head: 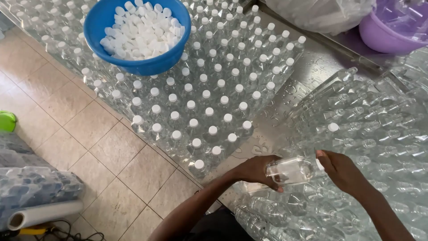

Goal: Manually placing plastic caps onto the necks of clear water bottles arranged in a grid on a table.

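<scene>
While gripping a clear bottle (290, 171) sideways over the table (307, 71) in the left hand (255, 170), right hand (339, 171) pinching its white cap: capping, it seems; next calls for twisting tight, then standing among capped bottles (209, 102)

Clear plastic bottle (290, 172), lying sideways, white cap (319, 163) at its right end.

Left hand (254, 172) is gripping a clear plastic bottle (290, 172) lying sideways; right hand (341, 172) is touching its neck end. Capped bottles (209, 96) are standing in tight rows on the steel tabletop (312, 67). A blue bowl (138, 62) of white caps (140, 31) is sitting on them. Uncapped bottles (370, 129) are lying heaped at right.
</scene>
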